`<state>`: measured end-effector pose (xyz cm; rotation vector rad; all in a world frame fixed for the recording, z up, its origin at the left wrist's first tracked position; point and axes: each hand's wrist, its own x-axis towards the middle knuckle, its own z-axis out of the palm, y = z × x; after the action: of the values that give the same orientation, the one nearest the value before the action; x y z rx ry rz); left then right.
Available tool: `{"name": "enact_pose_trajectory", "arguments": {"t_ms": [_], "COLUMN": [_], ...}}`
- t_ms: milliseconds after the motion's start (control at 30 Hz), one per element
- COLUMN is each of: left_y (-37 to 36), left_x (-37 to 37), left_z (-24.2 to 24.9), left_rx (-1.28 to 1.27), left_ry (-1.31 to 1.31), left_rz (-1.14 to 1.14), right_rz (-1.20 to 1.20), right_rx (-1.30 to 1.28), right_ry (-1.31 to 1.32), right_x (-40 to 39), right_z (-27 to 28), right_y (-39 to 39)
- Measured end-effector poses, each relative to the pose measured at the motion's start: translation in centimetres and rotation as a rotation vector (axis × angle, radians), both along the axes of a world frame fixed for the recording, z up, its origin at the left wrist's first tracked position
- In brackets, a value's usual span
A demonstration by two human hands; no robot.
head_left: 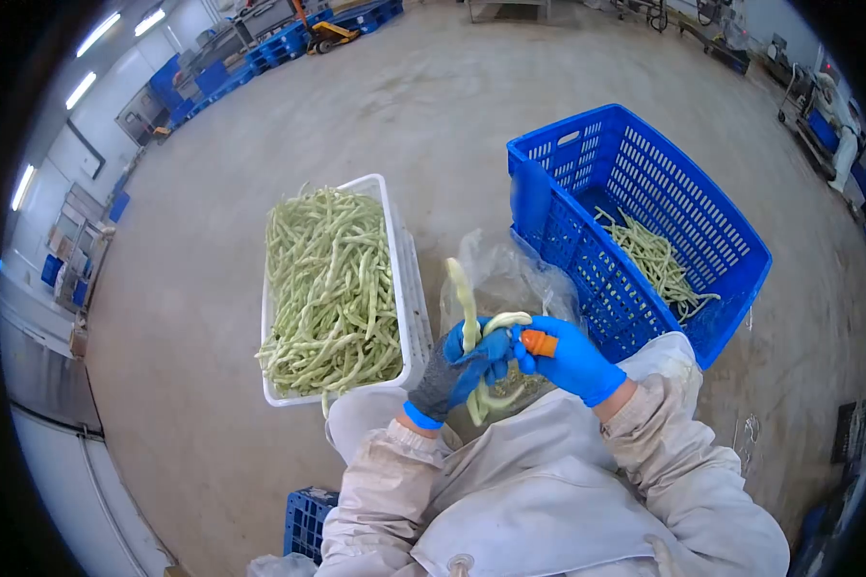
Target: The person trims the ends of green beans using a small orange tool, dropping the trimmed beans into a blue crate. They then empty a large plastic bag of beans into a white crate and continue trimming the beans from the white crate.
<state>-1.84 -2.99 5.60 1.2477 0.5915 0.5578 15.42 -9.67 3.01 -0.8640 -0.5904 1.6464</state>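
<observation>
Several long pale green beans (464,298) are gripped in my left hand (462,363), which wears a grey-and-blue glove; their ends stick out above and below the fingers. My right hand (570,361), in a blue glove, is right beside it, fingers pinched at the end of a curved bean (506,320). An orange cap-like piece (539,342) sits at the right thumb; whether it has a blade cannot be made out. To the left, a white crate (406,288) is heaped with green beans (329,288). At right, a blue crate (587,260) holds a smaller pile of beans (652,258).
A clear plastic bag (510,274) lies open between the crates, below my hands, with scraps inside. A blue crate (308,519) stands by my left side. Farther off are a yellow pallet jack (331,37), blue pallets (284,46) and a person in white (842,130) at far right.
</observation>
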Motion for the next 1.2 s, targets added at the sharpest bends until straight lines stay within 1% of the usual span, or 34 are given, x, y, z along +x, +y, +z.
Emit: {"name": "enact_pose_trajectory", "arguments": {"t_ms": [33,67,133,167,233,267,300,333,400,467,500,533,567,600,633,667,700,733,767,800,833,867,933,1000,1033,1067,1100,1133,1200], "left_y": [0.3,0.4,0.4,0.0,-0.5,-0.7,-0.4,-0.6,-1.1,-1.2,-1.5,-1.7,-2.0,-2.1,-2.2,-2.3,-2.2,-2.0,-1.8,-1.7,-1.3,-1.4,-1.0,-1.0,-0.7,-0.3,-0.1,0.0,-0.1], "left_x": [0.4,0.6,1.3,1.7,2.3,2.5,2.4,2.4,2.6,2.4,2.2,2.0,1.7,1.6,1.5,1.4,1.1,1.1,1.1,1.1,1.2,1.1,1.3,1.6,1.7,1.7,1.5,1.3,1.4], "left_z": [-1.2,-2.3,-3.0,-3.4,-3.7,-3.8,-4.3,-4.7,-5.2,-5.4,-4.6,-4.1,-4.1,-4.1,-4.0,-4.1,-4.2,-4.2,-4.2,-4.2,-3.8,-4.4,-5.2,-5.9,-6.5,-7.2,-7.3,-7.4,-7.6], "left_rx": [0.009,0.009,-0.099,-0.184,-0.188,-0.187,-0.151,-0.151,-0.281,-0.284,-0.536,-0.789,-0.792,-0.795,-0.664,-0.535,-0.523,-0.521,-0.509,-0.499,-0.418,-0.423,-0.364,-0.356,-0.437,-0.517,-0.474,-0.469,-0.424], "left_ry": [-0.038,-0.031,-0.07,-0.113,-0.133,-0.158,-0.148,-0.148,-0.204,-0.184,-0.277,-0.368,-0.45,-0.447,-0.401,-0.356,-0.317,-0.318,-0.296,-0.276,-0.092,-0.091,-0.004,-0.047,-0.189,-0.332,-0.319,-0.322,-0.171], "left_rz": [0.087,0.09,0.174,0.19,0.194,0.201,0.247,0.248,0.296,0.255,0.207,0.153,0.0,0.0,-0.026,-0.054,-0.141,-0.142,-0.09,-0.035,0.075,0.084,0.096,0.101,0.148,0.198,0.172,0.182,0.215], "right_rz": [0.003,0.006,-0.02,-0.018,-0.058,-0.057,0.032,0.121,0.113,0.174,0.093,0.093,0.081,0.07,0.191,0.185,0.161,0.132,0.136,0.137,0.133,0.132,0.146,0.224,0.223,0.24,0.262,0.271,0.304], "right_rx": [0.034,0.034,0.157,0.153,0.09,0.083,-0.003,-0.085,-0.105,-0.026,0.043,0.041,0.109,0.18,0.103,0.099,0.288,0.484,0.381,0.382,0.249,0.117,0.16,0.152,0.153,0.089,0.026,0.033,0.009], "right_ry": [-0.118,-0.111,-0.671,-0.667,-0.411,-0.411,-0.252,-0.093,-0.133,-0.243,-0.426,-0.427,-0.43,-0.432,-0.49,-0.487,-0.783,-1.076,-1.171,-1.17,-1.018,-0.864,-0.906,-0.735,-0.739,-0.654,-0.568,-0.568,-0.515], "right_x": [0.2,0.1,0.0,0.2,1.0,1.2,1.2,1.2,1.3,2.1,2.4,2.2,1.6,1.3,1.7,1.6,1.2,0.9,1.1,1.4,1.8,2.1,1.9,1.5,1.7,1.8,1.9,1.9,2.0], "right_z": [-0.3,-0.4,-0.7,-0.9,-1.5,-1.8,-2.2,-2.3,-2.3,-1.9,-1.5,-1.2,-0.8,-0.6,-1.1,-1.8,-1.8,-1.6,-1.1,-0.1,0.6,1.0,1.2,1.2,0.9,0.5,0.3,0.2,0.0], "right_y": [0.2,0.2,0.1,0.3,0.8,0.7,0.6,0.7,0.9,0.7,0.8,0.7,0.4,0.3,0.2,-0.1,-0.5,-0.8,-1.5,-1.7,-2.0,-2.3,-2.2,-2.3,-2.3,-2.1,-2.0,-1.9,-2.3]}}
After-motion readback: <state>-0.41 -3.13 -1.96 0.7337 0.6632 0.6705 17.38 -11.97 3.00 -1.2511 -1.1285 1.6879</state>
